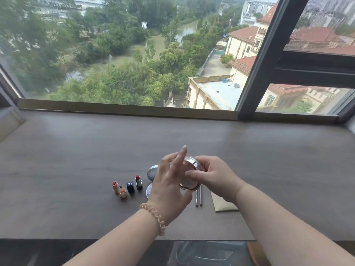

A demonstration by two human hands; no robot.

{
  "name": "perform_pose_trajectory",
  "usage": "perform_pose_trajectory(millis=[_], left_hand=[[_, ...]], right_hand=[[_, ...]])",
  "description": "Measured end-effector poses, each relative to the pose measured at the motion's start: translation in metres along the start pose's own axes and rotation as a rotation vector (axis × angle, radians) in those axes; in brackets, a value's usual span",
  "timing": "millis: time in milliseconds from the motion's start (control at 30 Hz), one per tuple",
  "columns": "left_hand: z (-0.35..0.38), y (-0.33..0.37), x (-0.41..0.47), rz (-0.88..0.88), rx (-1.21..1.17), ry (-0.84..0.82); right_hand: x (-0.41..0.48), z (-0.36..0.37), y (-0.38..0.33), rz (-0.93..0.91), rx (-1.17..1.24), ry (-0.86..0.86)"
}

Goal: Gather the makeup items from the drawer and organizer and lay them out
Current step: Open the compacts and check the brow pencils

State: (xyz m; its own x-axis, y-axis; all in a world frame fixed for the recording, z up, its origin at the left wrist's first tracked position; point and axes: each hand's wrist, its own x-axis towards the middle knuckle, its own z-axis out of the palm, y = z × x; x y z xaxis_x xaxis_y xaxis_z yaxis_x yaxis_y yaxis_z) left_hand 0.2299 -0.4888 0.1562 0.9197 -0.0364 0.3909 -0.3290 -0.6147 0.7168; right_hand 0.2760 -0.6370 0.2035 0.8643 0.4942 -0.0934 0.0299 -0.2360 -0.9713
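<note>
A round pink compact (190,176) is held above the brown desk (76,154). My right hand (213,176) grips its right side. My left hand (170,181) touches its left side with fingers spread and pointing up. Laid out on the desk to the left are a peach lipstick (115,187) with its cap (123,193), a dark blue lipstick cap (130,187) and an open red lipstick (138,182). Behind my left hand lie a silver round lid (151,172) and a pale round case (149,191), both partly hidden. Two thin pencils (199,196) lie below the compact.
A beige pouch (222,205) lies under my right wrist. A wide window with a dark frame (255,60) stands behind the desk. Below the desk's front edge a clear plastic organizer (209,252) shows. A coiled hair tie (155,217) circles my left wrist.
</note>
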Motion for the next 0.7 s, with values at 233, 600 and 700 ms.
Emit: perform_pose_trajectory(millis=[233,600,700], left_hand=[[0.001,0.026,0.028,-0.75,-1.262,-0.271],[0.03,0.019,0.028,-0.695,-1.177,-0.087],[0.034,0.017,0.028,-0.661,-1.153,-0.053]], right_hand=[[0.001,-0.025,0.016,-0.105,0.159,-0.009],[0.016,-0.049,0.026,0.001,0.089,-0.073],[0.018,-0.048,0.034,-0.06,0.017,-0.11]])
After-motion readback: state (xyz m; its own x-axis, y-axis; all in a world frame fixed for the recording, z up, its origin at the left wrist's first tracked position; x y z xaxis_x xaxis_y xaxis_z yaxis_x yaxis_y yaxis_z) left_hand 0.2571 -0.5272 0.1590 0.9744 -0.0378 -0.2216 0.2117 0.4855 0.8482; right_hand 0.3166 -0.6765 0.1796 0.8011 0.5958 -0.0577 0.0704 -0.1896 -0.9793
